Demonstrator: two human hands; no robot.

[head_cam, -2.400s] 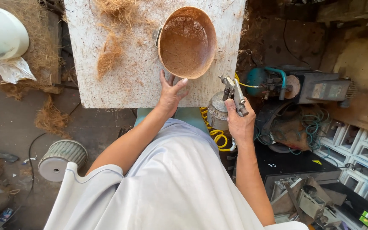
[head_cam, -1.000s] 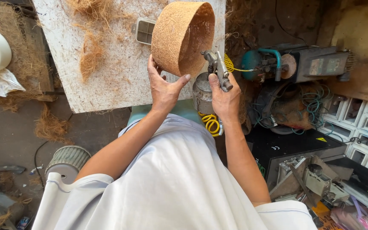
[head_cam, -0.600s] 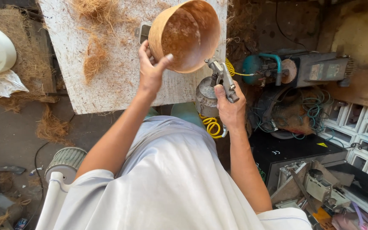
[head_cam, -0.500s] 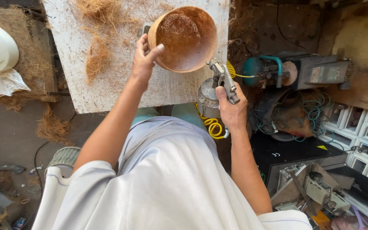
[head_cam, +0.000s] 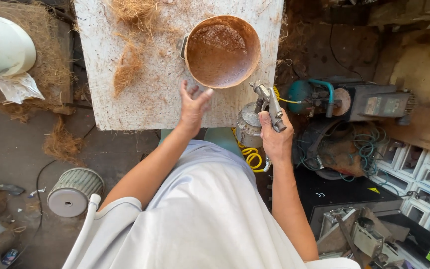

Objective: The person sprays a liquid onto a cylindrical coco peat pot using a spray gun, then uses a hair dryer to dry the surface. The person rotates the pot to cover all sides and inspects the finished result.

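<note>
Head view looking straight down: the left hand (head_cam: 193, 102) sits open, fingers spread, at the near rim of the brown fibre bowl (head_cam: 222, 51), so no real grip on it, and whether it touches is hard to tell. That bowl rests mouth-up on the speckled white desk (head_cam: 150, 94), beside loose coir clumps (head_cam: 127, 67). Right hand (head_cam: 274, 139) has a closed grip around the metal spray gun (head_cam: 261, 112), just off the desk's edge. Its yellow hose (head_cam: 251, 157) disappears behind the white shirt.
</note>
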